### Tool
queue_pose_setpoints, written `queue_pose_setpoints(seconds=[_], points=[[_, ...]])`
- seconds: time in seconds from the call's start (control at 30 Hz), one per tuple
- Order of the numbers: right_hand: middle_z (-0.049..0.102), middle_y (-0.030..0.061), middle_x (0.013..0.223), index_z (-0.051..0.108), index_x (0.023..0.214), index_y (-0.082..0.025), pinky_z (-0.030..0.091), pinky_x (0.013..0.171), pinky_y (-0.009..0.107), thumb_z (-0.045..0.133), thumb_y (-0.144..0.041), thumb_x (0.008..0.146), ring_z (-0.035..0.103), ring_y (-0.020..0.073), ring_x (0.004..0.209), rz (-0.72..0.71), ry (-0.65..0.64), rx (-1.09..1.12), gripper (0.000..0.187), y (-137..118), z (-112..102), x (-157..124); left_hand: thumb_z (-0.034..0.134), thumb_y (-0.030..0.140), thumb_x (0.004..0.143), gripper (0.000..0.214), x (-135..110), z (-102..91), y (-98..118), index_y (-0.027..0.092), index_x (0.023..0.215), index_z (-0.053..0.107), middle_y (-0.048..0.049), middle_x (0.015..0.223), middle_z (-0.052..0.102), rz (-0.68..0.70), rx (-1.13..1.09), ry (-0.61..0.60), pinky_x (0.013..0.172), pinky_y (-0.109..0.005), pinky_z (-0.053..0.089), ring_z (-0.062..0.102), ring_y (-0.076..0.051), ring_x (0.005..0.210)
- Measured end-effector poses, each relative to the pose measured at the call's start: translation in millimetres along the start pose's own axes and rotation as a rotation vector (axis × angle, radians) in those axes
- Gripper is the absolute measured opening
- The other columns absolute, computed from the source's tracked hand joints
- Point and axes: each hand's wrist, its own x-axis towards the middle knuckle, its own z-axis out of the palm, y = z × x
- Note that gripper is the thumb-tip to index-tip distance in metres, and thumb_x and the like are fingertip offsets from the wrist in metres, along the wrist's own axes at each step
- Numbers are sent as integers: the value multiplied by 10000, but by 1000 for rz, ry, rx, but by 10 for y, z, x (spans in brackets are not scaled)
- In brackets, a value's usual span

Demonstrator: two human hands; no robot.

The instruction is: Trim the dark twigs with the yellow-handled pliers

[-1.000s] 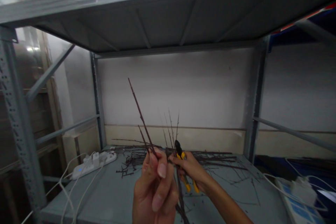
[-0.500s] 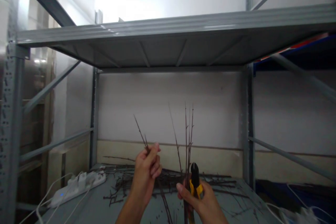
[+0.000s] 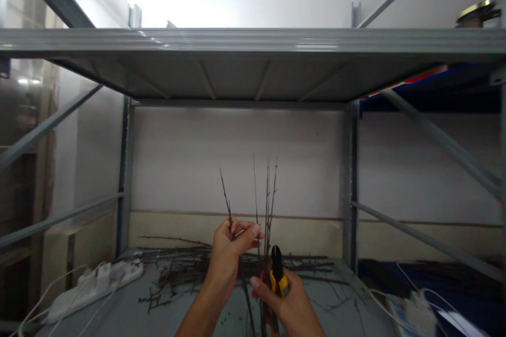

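Note:
In my left hand (image 3: 231, 250) is a thin dark twig (image 3: 225, 192), tilted, its lower end running down past the wrist. The thumb and forefinger of that hand reach to another slender stem beside it. My right hand (image 3: 282, 295) grips several upright twigs (image 3: 268, 202) together with a pair of cutting pliers (image 3: 279, 274) with black jaws and yellow handles. The pliers' jaws point up beside the twigs. Whether the jaws are fully closed is hard to make out. Behind both hands lies a loose pile of dark twigs (image 3: 190, 274) on the grey shelf surface.
A white power strip (image 3: 95, 287) with plugs and cables lies at the left. Overhead runs a grey metal shelf beam (image 3: 237, 40), with uprights and diagonal braces at both sides. White cables (image 3: 395, 308) and a plug lie at the right. Small twig bits dot the surface.
My left hand has moved right, close to the twigs in my right hand, and its fingers now reach to one stem. The view has shifted a little to the right.

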Motion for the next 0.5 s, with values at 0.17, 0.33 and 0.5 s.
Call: queue_pose_setpoints(seconds=[0.17, 0.33, 0.5], points=[[714, 65, 760, 692, 908, -196, 500, 618, 318, 725, -682, 706, 635, 228, 645, -76, 82, -332, 527, -124, -419, 51, 831, 255, 766, 453, -17, 42, -85, 222, 769, 379, -10, 798, 655, -25, -46, -18, 656, -325, 592, 657, -172, 737], [728, 103, 825, 679, 834, -196, 472, 745, 358, 654, -551, 837, 674, 282, 807, -310, 110, -833, 355, -645, -924, 189, 822, 238, 774, 458, -56, 95, -229, 226, 769, 364, -17, 790, 680, -30, -26, -75, 642, -309, 583, 668, -174, 726], [727, 113, 869, 685, 877, -176, 440, 736, 340, 693, -453, 848, 658, 267, 821, -402, 57, -1110, 279, -1018, -1030, 335, 829, 263, 768, 477, -96, 159, -288, 234, 766, 353, -29, 793, 712, -36, -28, -105, 643, -306, 582, 687, -188, 746]])
